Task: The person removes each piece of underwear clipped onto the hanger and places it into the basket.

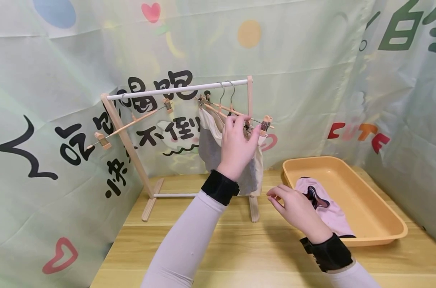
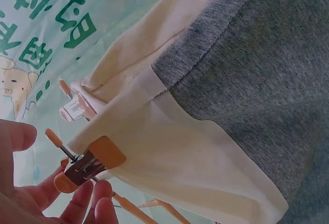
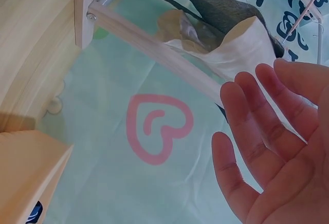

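Note:
Two clip hangers carry garments at the right part of the rack; the nearer garment is a pair of cream and grey shorts (image 2: 231, 80). My left hand (image 1: 238, 144) is at the near end of the front hanger. In the left wrist view its fingertips lie behind the orange-tipped clip (image 2: 92, 163), which bites the cream waistband, while the thumb stands apart from it. My right hand (image 1: 299, 210) hovers loosely above the table, left of the tray, with nothing in it. A pink garment with dark trim (image 1: 329, 208) lies in the orange tray (image 1: 369, 196).
The wooden rack (image 1: 129, 148) with a white top rail (image 1: 178, 91) stands on the wooden table (image 1: 211, 256). An unloaded clip hanger (image 1: 133, 124) hangs at its left end. A printed cloth backdrop (image 1: 297, 80) rises behind and at both sides.

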Available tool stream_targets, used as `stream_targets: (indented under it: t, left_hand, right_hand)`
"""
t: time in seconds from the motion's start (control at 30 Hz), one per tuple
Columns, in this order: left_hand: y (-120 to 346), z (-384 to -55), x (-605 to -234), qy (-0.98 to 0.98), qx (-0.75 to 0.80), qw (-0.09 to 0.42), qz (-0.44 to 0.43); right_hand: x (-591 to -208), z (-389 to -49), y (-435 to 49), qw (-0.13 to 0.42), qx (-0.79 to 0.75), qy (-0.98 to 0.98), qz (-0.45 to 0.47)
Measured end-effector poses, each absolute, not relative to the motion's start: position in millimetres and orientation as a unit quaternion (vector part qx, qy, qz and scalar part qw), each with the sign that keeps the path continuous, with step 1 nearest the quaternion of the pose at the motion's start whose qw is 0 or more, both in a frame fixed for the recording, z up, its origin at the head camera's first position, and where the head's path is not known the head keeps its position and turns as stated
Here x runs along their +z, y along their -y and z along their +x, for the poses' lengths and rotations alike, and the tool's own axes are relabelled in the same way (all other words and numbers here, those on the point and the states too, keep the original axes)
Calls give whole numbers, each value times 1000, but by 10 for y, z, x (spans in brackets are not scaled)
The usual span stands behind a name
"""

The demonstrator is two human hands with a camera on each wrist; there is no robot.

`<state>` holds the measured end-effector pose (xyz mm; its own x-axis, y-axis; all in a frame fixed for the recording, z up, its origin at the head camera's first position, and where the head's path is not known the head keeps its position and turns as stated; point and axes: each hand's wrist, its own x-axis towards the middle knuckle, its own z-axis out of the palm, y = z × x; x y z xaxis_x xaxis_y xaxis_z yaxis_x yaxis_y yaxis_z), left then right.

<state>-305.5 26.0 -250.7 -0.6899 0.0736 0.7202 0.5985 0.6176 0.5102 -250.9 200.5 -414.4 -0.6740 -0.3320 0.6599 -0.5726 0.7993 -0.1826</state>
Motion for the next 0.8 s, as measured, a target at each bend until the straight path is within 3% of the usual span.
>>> stream_targets:
  t: [0.8]
  left_hand:
    - [43, -3097, -2429, 791, -413, 430, -135]
  right_hand:
    - [-4197, -2519, -1943, 311, 188, 895, 260]
